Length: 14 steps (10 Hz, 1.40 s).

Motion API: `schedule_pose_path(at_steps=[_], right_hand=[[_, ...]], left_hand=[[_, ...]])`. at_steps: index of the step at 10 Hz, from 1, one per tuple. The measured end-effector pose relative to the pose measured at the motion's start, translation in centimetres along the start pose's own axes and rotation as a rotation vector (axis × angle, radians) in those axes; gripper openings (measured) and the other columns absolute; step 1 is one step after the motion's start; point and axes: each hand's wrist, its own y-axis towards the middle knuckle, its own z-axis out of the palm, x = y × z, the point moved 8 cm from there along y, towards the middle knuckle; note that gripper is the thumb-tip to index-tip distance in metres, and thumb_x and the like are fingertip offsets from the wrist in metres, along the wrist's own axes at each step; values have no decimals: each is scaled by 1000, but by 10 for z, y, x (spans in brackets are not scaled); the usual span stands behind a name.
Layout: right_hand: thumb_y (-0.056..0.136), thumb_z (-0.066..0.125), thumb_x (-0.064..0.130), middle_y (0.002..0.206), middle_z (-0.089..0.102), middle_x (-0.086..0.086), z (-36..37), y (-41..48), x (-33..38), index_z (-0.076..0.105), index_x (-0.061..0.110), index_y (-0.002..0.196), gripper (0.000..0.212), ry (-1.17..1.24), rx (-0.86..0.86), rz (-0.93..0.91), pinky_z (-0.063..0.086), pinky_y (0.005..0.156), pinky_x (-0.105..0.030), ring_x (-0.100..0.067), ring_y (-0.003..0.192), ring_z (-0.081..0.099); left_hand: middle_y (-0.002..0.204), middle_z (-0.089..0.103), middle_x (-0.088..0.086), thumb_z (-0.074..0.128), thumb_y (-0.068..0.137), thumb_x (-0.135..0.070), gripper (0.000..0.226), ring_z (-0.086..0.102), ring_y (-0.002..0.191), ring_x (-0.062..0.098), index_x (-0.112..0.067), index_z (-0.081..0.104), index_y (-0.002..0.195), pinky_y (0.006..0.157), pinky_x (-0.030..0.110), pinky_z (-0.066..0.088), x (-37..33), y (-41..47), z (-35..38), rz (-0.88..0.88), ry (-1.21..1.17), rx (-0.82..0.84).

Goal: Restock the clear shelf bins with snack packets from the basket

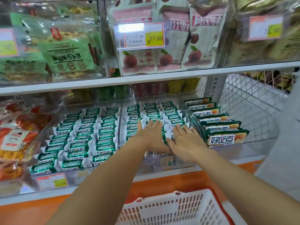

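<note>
A shop shelf [240, 152] with an orange front edge carries a row of clear bins, under an upper shelf of fruit pouches [139, 62] and green pouches [68, 51] with a price tag [141, 35] in front of them. The middle bin [162, 161] is packed with rows of green-and-white snack packets [152, 111], and so is the left bin [48, 181]. Toward the shelf's right end stand longer green packs [219, 124] beside a wire rack [251, 103]. Both arms reach into the middle bin. The left hand [151, 135] and the right hand [186, 140] lie just beside each other, palms down on the packets in the bin's right half, nearer the shelf's front edge than its back. Their fingers [156, 125] are straight and released, resting flat on the wrappers and grasping nothing. The white basket [170, 208] with a red rim sits below the front edge, under the right forearm.
</note>
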Motion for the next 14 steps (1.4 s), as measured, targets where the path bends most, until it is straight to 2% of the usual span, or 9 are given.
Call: schedule_pose_path(at_steps=[2, 4, 6, 8, 9, 10, 11, 13, 14], right_hand=[[99, 13, 49, 159, -5, -6, -1, 3, -4, 3, 14, 152, 64, 48, 24, -2, -7, 118, -42, -23, 146, -6], [101, 19, 37, 159, -8, -4, -27, -10, -6, 2, 12, 152, 59, 151, -118, -94, -4, 119, -33, -16, 146, -7], [101, 17, 34, 159, -4, -5, -19, 20, -3, 4, 10, 152, 58, 185, -43, -90, -1, 119, -33, -16, 146, -4], [101, 14, 38, 160, -5, -1, -9, 32, -2, 1, 15, 152, 57, 167, 3, -96, -4, 119, -36, -13, 146, -4], [101, 19, 33, 159, -1, 3, -36, 10, -4, 3, 17, 152, 55, 247, -128, -172, -3, 119, -33, -10, 146, -1], [101, 20, 33, 159, 4, 5, -54, -14, -55, 8, 20, 152, 54, 196, -323, -38, -1, 120, -37, -12, 146, 4], [101, 14, 37, 160, 0, 4, -28, -24, -119, 8, 24, 152, 53, 91, -177, 222, 1, 118, -49, -20, 146, 2], [102, 10, 40, 159, -3, 9, -6, -19, -126, 3, 31, 152, 51, 93, -31, 180, -4, 117, -50, -18, 146, -5], [102, 14, 41, 159, -4, 6, -22, -24, -121, 4, 30, 151, 51, 174, 0, 146, -4, 116, -50, -21, 146, -5]], left_hand=[[160, -1, -4, 51, 69, -81, 115, -1, 147, 16, -22, -3, 152, 113, 58, -11, -5, 3, 1, 48, 9, -8], [161, 2, -2, 46, 70, -83, 113, 5, 147, 16, -18, 3, 153, 115, 51, -9, 18, 7, -18, 6, -139, 7], [160, -2, -1, 22, 76, -85, 105, -5, 147, 14, -17, 1, 153, 115, 53, -13, 23, 13, -10, -53, 63, -10], [160, -1, 6, 18, 76, -85, 105, -4, 147, 20, -16, 0, 153, 113, 58, -12, 24, 15, -6, -126, 123, 4], [160, -5, 7, 17, 74, -87, 105, -7, 147, 22, -18, -1, 153, 112, 59, -13, 17, 8, -8, -138, 109, 9], [160, -9, 2, 15, 86, -75, 87, -11, 147, 20, -22, -3, 153, 111, 58, -16, -10, -8, -7, -53, 48, -142], [159, -13, 0, 10, 93, -65, 72, -14, 146, 19, -27, -8, 151, 111, 58, -17, -43, -20, 4, 12, 26, -204], [159, -14, -1, 7, 96, -61, 66, -10, 147, 22, -29, -8, 151, 112, 60, -13, -50, -17, 15, -44, 101, -147], [159, -11, -1, 11, 96, -61, 66, -4, 147, 22, -29, -3, 152, 113, 61, -9, -51, -27, 5, -67, -26, -134]])
